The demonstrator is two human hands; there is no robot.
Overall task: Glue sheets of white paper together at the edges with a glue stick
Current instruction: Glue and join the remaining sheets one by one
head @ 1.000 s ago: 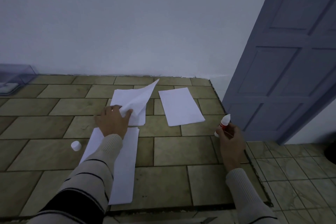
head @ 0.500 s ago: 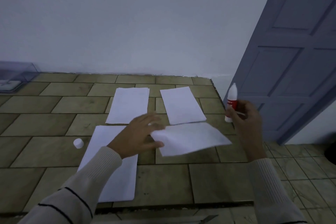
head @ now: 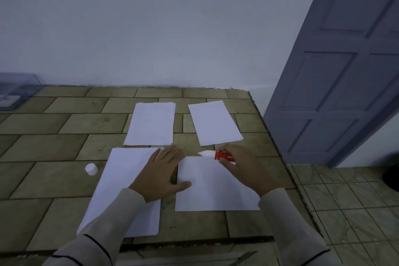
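Paper lies in four places on the tiled surface (head: 64,179) in front of you. On your right is the near sheet (head: 216,188), single and flat. Just left of it, with a narrow strip of tile between them, lies the long piece (head: 123,185), which runs from mid-surface to the front edge. Farther back sit the far-left stack (head: 151,124), its edges slightly fanned, and the far-right sheet (head: 216,123), apart from each other.

Your left hand (head: 162,177) lies flat, palm down, bridging that strip. Its heel rests on the long piece, and its fingers (head: 170,154) are straight and close together, pointing away from you. The thumb is spread out to the right and presses the left edge of the near sheet.

Your right hand (head: 244,164) holds the glue stick (head: 216,154), with the fingers (head: 230,150) curled round its red body. The stick lies almost level at the far edge of the near sheet, white tip pointing left. Whether the tip touches the paper cannot be told.

The white cap (head: 91,169) stands on the tile just left of the long piece. A clear box (head: 17,90) sits at the far left by the wall (head: 172,28). A grey-blue door (head: 336,75) stands to the right, past the surface's edge, above the tiled floor (head: 349,205).
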